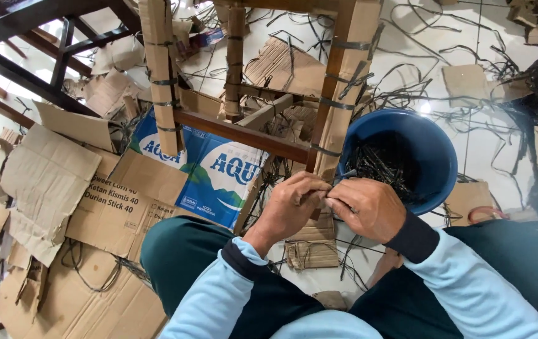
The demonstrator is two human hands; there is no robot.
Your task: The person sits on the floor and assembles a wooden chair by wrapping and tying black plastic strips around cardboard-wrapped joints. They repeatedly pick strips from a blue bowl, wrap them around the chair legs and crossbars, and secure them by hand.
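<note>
- A dark plastic strap (330, 188) is pinched where both hands meet, at the foot of a cardboard-wrapped chair leg (335, 129); the left hand (294, 204) has its fingers curled shut on it, the right hand (364, 207) closes on the same spot.
- Judgement: the strap could slip from the grip or go slack, since the hold is only at the fingertips; the cardboard padding might then slide off the leg.
- A blue bucket (435, 160), just right of the hands, holds a tangle of dark strap pieces.
- Flattened cardboard boxes (102, 201) and loose straps litter the tiled floor (488, 147).
</note>
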